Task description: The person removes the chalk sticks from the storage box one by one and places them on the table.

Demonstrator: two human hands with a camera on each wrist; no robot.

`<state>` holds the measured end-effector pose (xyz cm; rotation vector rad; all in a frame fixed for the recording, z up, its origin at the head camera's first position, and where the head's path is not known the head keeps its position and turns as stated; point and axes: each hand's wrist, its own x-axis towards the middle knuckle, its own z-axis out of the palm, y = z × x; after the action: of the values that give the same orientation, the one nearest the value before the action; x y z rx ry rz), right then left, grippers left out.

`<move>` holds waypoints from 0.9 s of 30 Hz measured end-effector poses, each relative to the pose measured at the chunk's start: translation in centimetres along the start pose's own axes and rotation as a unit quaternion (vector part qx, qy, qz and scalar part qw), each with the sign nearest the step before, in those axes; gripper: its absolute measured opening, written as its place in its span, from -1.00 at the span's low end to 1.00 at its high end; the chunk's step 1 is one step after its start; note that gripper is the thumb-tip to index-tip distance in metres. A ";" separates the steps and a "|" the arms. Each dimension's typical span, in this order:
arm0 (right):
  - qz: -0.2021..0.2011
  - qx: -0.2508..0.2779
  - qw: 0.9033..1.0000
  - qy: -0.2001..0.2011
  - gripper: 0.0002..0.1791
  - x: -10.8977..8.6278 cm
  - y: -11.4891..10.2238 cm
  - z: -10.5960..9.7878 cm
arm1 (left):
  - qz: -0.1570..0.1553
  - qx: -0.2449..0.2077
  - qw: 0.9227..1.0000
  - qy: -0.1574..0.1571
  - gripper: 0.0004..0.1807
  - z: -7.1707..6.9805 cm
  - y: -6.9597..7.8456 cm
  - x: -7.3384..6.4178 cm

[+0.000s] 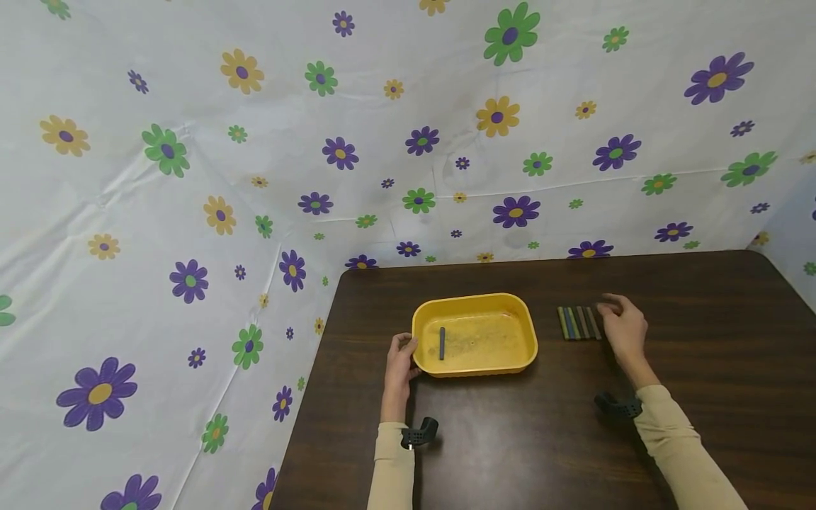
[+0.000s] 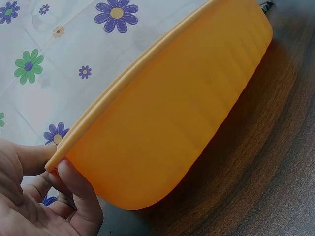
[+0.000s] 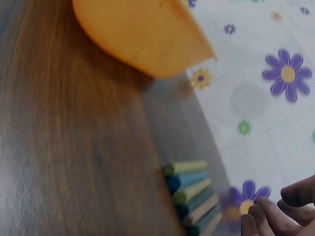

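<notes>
At the left end of a yellow plastic tray [image 1: 487,341], my left hand [image 1: 399,363] pinches the rim between thumb and fingers; the left wrist view shows this grip close up. One dark chalk stick [image 1: 442,343] lies inside the tray, near its left wall. To the right of the tray, several chalk sticks [image 1: 569,323] in green, blue and brownish tones lie side by side in a row on the table. My right hand [image 1: 625,330] is at the right end of that row, its fingers loosely bent, with nothing seen between them in the right wrist view.
The dark wood-grain table [image 1: 510,439] carries the tray and the chalk row. Behind it and to the left hangs a white sheet [image 1: 268,142] printed with flowers. Black wrist mounts [image 1: 421,432] sit on both sleeves.
</notes>
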<state>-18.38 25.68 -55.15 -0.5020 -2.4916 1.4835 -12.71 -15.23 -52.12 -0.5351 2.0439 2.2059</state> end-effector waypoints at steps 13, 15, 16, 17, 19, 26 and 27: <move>-0.046 0.037 0.998 -0.011 -0.55 -1.4 -4.0 0.7 | 0.001 0.001 1.000 0.003 -0.64 0.1 0.2 -0.3; -0.055 0.046 0.997 -0.022 -0.55 -1.8 -4.6 0.8 | -0.001 0.003 1.000 0.003 -0.65 0.0 0.0 0.0; -0.060 0.049 0.997 -0.025 -0.55 -2.0 -4.9 0.9 | -0.002 0.005 1.000 0.004 -0.65 0.0 -0.3 0.3; -0.065 0.053 0.996 -0.031 -0.55 -2.1 -5.1 1.0 | -0.003 0.005 1.000 0.006 -0.65 -0.1 -0.6 0.6; -0.073 0.055 0.995 -0.040 -0.55 -2.4 -5.7 1.2 | -0.006 0.004 1.000 0.010 -0.65 -0.2 -1.4 1.3; -0.075 0.063 0.992 -0.077 -0.55 -3.5 -7.3 2.2 | 0.002 0.002 1.000 0.031 -0.63 -0.3 -3.0 2.3; -0.075 0.067 0.992 -0.082 -0.55 -3.7 -7.5 2.4 | 0.003 0.003 0.999 0.033 -0.63 -0.3 -3.1 2.3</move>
<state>-17.22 19.02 -49.68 -0.1731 -2.4635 1.6771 -13.93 -15.56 -55.77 -0.6102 2.0850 2.2145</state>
